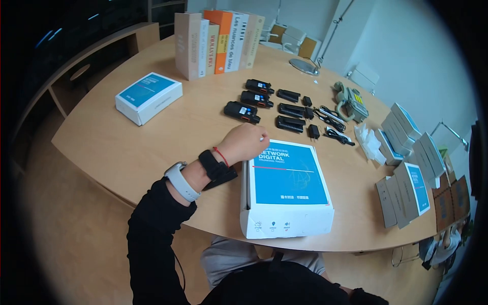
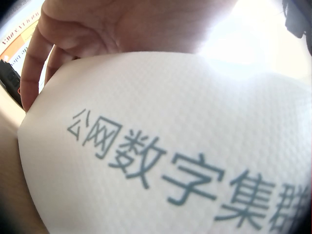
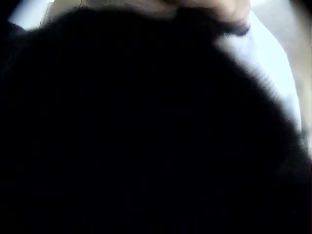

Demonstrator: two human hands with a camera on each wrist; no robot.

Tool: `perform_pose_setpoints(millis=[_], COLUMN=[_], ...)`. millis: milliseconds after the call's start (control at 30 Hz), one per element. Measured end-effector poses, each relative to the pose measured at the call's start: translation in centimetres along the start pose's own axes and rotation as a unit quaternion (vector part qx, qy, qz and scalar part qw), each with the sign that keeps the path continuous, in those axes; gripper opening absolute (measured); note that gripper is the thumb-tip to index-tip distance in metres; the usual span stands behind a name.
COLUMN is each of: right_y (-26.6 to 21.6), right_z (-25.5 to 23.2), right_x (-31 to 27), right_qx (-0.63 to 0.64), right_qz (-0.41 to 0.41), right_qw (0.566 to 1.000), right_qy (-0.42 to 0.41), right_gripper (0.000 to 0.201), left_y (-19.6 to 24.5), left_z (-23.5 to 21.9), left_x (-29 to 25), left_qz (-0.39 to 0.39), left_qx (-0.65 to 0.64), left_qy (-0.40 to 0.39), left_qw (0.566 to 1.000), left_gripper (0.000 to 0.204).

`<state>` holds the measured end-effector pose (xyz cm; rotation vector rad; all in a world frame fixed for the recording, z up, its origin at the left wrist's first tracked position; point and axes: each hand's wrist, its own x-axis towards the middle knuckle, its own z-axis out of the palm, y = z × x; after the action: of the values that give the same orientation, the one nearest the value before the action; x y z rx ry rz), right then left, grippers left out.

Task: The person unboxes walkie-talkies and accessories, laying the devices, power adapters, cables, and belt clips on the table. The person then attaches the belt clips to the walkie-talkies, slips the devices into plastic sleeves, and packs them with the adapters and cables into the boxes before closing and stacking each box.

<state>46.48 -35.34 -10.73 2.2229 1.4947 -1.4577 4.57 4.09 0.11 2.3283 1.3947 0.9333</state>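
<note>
A white box with a blue printed top [image 1: 290, 178] lies at the table's near edge in the head view. My left hand [image 1: 246, 144] grips its far left corner. In the left wrist view, the fingers [image 2: 34, 73] bend down past the edge of the box's white side [image 2: 122, 97], which carries large grey characters. Beyond that hand lie three black handheld radios [image 1: 241, 112] in a column. The right wrist view is mostly black, with a blurred strip of my right hand [image 3: 214, 7] at its top; what its fingers do is hidden. The head view leaves that hand out.
A similar box [image 1: 150, 96] sits on the left, before a row of upright books [image 1: 218, 46]. Black cradles [image 1: 290, 123], power adapters [image 1: 313, 132] and cables [image 1: 335, 134] lie right of the radios. A desk telephone [image 1: 351, 104], crumpled white wrapping [image 1: 369, 145] and opened boxes [image 1: 406, 195] stand farther right.
</note>
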Motion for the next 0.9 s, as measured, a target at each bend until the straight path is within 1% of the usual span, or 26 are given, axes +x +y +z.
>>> perform_pose_setpoints(millis=[33, 233, 300, 367, 433, 500, 533, 567, 600, 633, 667, 700, 733, 767, 800, 833, 867, 900], right_y=[-0.2, -2.0, -2.7, -3.3, -3.7, -3.8, -3.6, -3.4, -2.5, -0.6, -1.9, -4.1, -4.8, -8.1, -9.5, -11.7, -14.0, -15.5], right_z=[-0.4, -1.1, -1.5, -1.8, -2.0, -3.2, -2.2, -3.7, -5.8, -6.7, -8.5, -10.2, -11.7, -13.0, -14.1, -14.7, -15.5, -16.0], right_x=[0.2, 1.6, 2.0, 2.4, 2.8, 3.1, 2.4, 2.8, 3.6, 5.6, 5.2, 4.2, 4.4, 2.9, 2.6, 1.8, 1.0, 0.9], right_qx=[-0.007, -0.030, -0.037, -0.042, -0.046, -0.049, -0.048, -0.161, -0.269, -0.267, -0.226, -0.249, -0.249, -0.247, -0.193, -0.038, -0.057, -0.018], right_qz=[-0.003, -0.029, -0.040, -0.053, -0.064, -0.073, -0.077, -0.158, -0.236, -0.284, -0.283, -0.294, -0.393, -0.442, -0.448, -0.351, -0.456, -0.477], right_qw=[1.000, 0.999, 0.998, 0.998, 0.997, 0.996, 0.996, 0.974, 0.934, 0.919, 0.929, 0.918, 0.874, 0.846, 0.854, 0.924, 0.871, 0.861], right_qy=[-0.001, -0.004, 0.002, 0.008, 0.010, 0.013, 0.015, -0.001, -0.015, 0.067, 0.082, 0.093, 0.142, 0.167, 0.180, 0.148, 0.176, 0.177], right_gripper=[0.027, 0.027, 0.027, 0.027, 0.027, 0.027, 0.027, 0.024, 0.026, 0.018, 0.016, 0.013, 0.008, 0.007, 0.005, 0.007, 0.008, 0.011], left_y=[0.1, 0.2, -0.2, -0.1, -0.1, -0.2, -0.2, -0.1, -0.3, -0.6, -1.0, -1.5, -1.6, -1.1, -0.3, 0.4, 1.0, 1.3], left_z=[0.0, 0.2, 0.3, 0.1, 0.2, -0.1, -0.3, -0.3, -0.3, -0.2, 0.0, 0.1, -0.7, -1.8, -3.1, -4.2, -5.2, -6.0], left_x=[-0.1, -0.2, 0.1, 0.2, 0.2, 0.3, 0.3, 0.3, 0.3, 0.1, -0.3, -0.9, -1.5, -2.4, -3.4, -5.0, -6.7, -8.0], left_qz=[-0.008, -0.014, -0.010, -0.008, -0.016, -0.010, -0.021, -0.031, -0.029, -0.012, 0.007, 0.002, 0.023, 0.046, 0.070, 0.065, 0.059, 0.026], left_qx=[-0.003, 0.004, 0.004, 0.010, 0.020, 0.023, 0.004, -0.014, -0.010, -0.036, -0.064, -0.100, -0.091, -0.065, -0.039, -0.020, 0.000, 0.002], left_qy=[-0.010, 0.010, -0.024, -0.022, -0.038, -0.038, -0.051, -0.065, -0.066, -0.021, 0.019, 0.022, 0.002, -0.013, -0.029, -0.025, -0.019, -0.063], left_qw=[1.000, 1.000, 1.000, 1.000, 0.999, 0.999, 0.998, 0.997, 0.997, 0.999, 0.998, 0.995, 0.996, 0.997, 0.996, 0.997, 0.998, 0.998], left_gripper=[0.024, 0.023, 0.025, 0.025, 0.025, 0.026, 0.026, 0.026, 0.026, 0.024, 0.022, 0.022, 0.024, 0.026, 0.029, 0.034, 0.040, 0.045])
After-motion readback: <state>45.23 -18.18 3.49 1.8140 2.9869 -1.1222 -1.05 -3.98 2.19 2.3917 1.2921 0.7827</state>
